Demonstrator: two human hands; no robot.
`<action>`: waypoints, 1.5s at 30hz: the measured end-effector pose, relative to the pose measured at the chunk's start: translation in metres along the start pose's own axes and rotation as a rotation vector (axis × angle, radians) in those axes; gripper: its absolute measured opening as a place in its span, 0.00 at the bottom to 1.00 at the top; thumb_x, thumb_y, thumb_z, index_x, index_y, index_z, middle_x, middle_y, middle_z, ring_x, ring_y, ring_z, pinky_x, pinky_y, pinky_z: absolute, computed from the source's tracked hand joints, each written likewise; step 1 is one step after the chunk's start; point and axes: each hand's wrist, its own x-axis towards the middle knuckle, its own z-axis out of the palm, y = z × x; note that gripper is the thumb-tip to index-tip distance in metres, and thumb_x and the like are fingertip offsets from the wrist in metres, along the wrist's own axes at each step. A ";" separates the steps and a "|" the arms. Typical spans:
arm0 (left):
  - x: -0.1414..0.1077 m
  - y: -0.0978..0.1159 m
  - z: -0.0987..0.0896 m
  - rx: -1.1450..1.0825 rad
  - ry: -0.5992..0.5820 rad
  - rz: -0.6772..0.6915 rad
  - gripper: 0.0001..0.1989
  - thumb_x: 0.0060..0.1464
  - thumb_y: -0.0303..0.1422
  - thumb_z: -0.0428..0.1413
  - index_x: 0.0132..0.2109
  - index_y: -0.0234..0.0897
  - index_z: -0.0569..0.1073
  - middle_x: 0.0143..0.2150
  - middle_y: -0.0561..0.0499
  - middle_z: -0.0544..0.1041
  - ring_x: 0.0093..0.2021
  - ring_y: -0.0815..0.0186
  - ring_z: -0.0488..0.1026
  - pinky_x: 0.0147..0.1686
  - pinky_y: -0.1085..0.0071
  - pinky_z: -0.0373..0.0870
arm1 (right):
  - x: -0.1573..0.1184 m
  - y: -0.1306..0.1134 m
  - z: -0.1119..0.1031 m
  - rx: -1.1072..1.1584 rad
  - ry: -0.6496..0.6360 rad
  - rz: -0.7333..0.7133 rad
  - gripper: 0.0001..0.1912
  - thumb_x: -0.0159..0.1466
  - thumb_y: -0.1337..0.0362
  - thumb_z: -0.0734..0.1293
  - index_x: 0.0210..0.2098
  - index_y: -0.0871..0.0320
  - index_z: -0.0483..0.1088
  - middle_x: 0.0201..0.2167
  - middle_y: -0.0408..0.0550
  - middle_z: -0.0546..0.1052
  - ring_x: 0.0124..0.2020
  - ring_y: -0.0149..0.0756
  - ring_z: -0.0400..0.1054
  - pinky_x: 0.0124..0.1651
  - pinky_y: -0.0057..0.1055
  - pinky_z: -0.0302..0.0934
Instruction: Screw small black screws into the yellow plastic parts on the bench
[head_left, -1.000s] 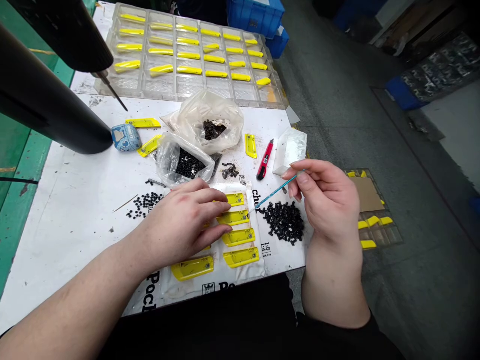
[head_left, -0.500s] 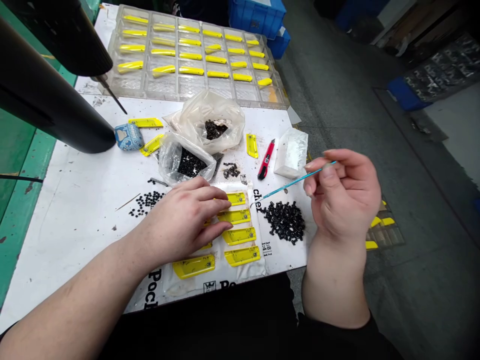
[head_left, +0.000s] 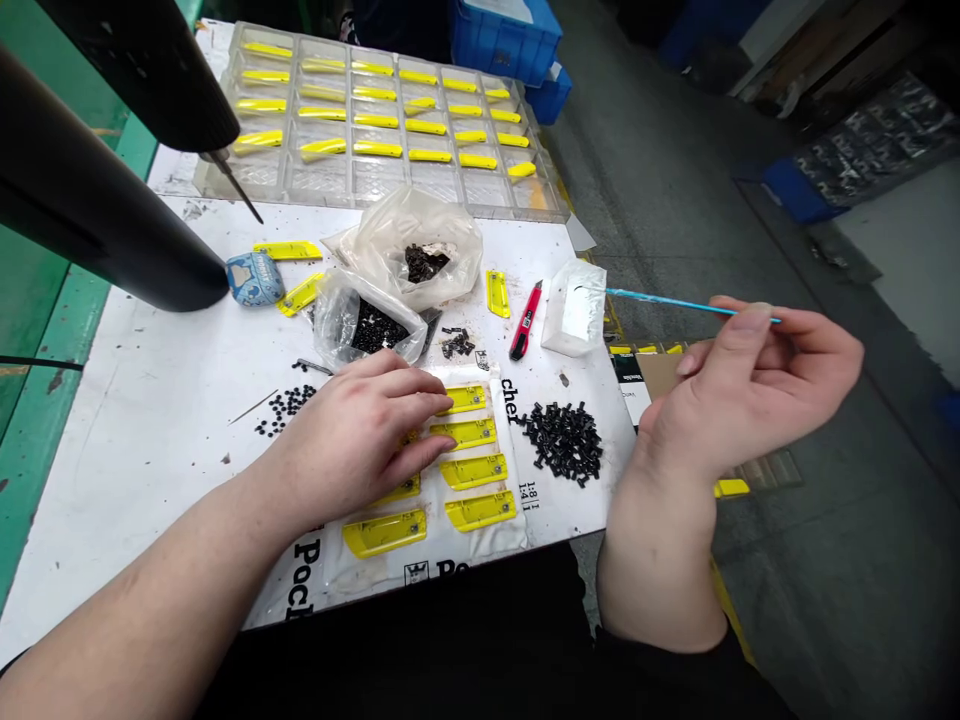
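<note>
Between the thumb and fingers of my right hand [head_left: 750, 385] is a thin blue stick [head_left: 667, 300]. The stick's far end is at the white block [head_left: 574, 310], near a small dark mark. My left hand [head_left: 375, 430] rests over the yellow pieces [head_left: 480, 471] laid in rows on a white printed bag [head_left: 510, 535]; its fingertips touch the upper pieces and its fingers are slightly apart. Part of the left column is hidden under it. A pile of small black parts [head_left: 566, 440] lies right of the bag. A red utility knife [head_left: 526, 320] lies beside the block.
Two plastic bags, one with dark parts [head_left: 442, 220] and one with black beads [head_left: 330, 320], stand mid-table. Behind them is a divided clear tray [head_left: 315, 185] of yellow pieces. A black screwdriver [head_left: 172, 90] hangs upper left, beside a dark cylinder [head_left: 97, 190]. Blue crates [head_left: 502, 45] stand behind.
My right hand has moved right and slightly up with the blue stick, whose end went from beside the yellow pieces to the white block. My left hand stays nearly in place.
</note>
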 end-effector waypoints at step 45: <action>0.001 -0.002 0.002 0.018 0.018 0.016 0.17 0.73 0.43 0.58 0.57 0.37 0.84 0.57 0.45 0.84 0.51 0.53 0.76 0.52 0.54 0.75 | -0.008 0.005 0.002 -0.314 -0.072 -0.042 0.05 0.73 0.62 0.77 0.44 0.56 0.80 0.40 0.46 0.81 0.40 0.40 0.78 0.42 0.38 0.74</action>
